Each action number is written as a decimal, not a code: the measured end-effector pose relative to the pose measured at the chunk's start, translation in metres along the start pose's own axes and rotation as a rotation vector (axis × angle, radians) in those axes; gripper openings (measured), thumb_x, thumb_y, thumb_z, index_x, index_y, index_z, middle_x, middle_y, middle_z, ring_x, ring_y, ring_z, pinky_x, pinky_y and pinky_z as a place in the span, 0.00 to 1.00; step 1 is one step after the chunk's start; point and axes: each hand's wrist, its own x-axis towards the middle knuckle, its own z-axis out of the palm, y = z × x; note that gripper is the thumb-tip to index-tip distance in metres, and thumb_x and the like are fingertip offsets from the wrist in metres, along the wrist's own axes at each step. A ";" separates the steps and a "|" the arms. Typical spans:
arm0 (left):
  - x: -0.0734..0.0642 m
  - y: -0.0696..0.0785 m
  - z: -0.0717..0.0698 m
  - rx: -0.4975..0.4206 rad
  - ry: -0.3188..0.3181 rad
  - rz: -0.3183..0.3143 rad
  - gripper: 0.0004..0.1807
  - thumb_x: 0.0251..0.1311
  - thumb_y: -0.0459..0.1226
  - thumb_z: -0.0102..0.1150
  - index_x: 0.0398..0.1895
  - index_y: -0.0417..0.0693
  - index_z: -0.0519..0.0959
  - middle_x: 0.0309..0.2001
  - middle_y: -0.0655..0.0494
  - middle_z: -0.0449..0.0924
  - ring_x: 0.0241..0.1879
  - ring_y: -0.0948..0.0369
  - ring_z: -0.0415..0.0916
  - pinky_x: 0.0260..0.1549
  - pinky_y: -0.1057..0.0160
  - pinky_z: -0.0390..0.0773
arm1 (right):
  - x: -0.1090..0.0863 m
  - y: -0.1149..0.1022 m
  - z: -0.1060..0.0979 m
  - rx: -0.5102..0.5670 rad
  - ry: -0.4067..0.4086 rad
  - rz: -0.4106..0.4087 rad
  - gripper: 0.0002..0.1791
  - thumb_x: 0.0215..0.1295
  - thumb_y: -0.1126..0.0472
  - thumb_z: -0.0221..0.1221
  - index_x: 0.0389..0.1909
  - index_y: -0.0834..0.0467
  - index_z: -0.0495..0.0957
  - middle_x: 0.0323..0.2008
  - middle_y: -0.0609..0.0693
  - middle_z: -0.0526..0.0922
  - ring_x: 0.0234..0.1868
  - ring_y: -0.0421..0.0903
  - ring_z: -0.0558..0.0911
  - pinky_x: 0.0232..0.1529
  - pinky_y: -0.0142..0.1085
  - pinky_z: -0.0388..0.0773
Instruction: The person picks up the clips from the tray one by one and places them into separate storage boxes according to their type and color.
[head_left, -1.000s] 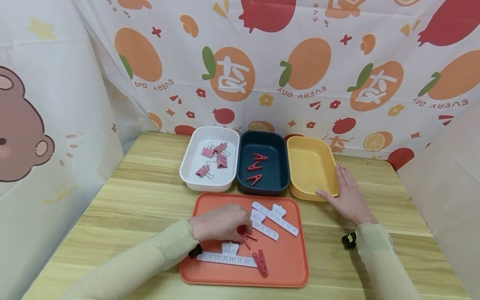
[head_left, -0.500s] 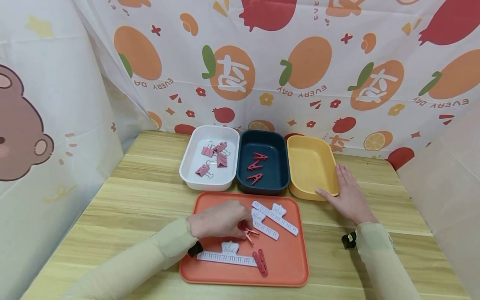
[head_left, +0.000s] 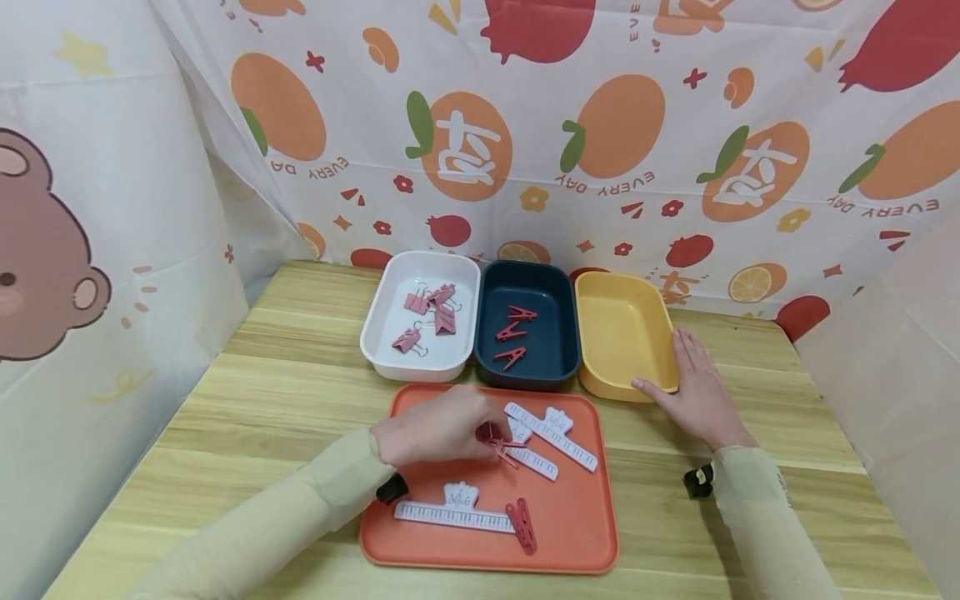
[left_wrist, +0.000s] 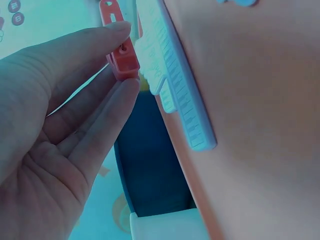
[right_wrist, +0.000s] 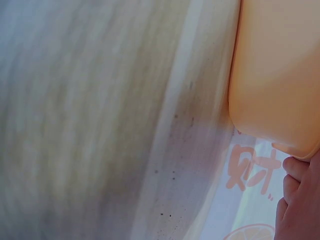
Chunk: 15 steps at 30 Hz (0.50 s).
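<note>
While your left hand (head_left: pixel 442 427) pinches the red clip (left_wrist: pixel 125 59), likely light and stiff, hold behind the legs (head_left: pixel 513 444) beyond your fingers.

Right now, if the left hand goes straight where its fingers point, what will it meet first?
Probably the partly hidden white clip, beyond the held red clip, though the hand might pass above: depth is unclear.

Fruit-printed cloth (head_left: pixel 543 142) hangs behind; bear print (head_left: pixel 37 242) at left.
</note>
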 end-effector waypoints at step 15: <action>0.001 0.001 -0.010 -0.003 0.038 -0.005 0.15 0.57 0.40 0.76 0.48 0.51 0.89 0.39 0.68 0.85 0.38 0.69 0.78 0.40 0.71 0.80 | -0.001 -0.003 -0.002 0.003 -0.002 -0.004 0.62 0.67 0.28 0.55 0.80 0.65 0.36 0.80 0.65 0.40 0.79 0.61 0.39 0.76 0.55 0.36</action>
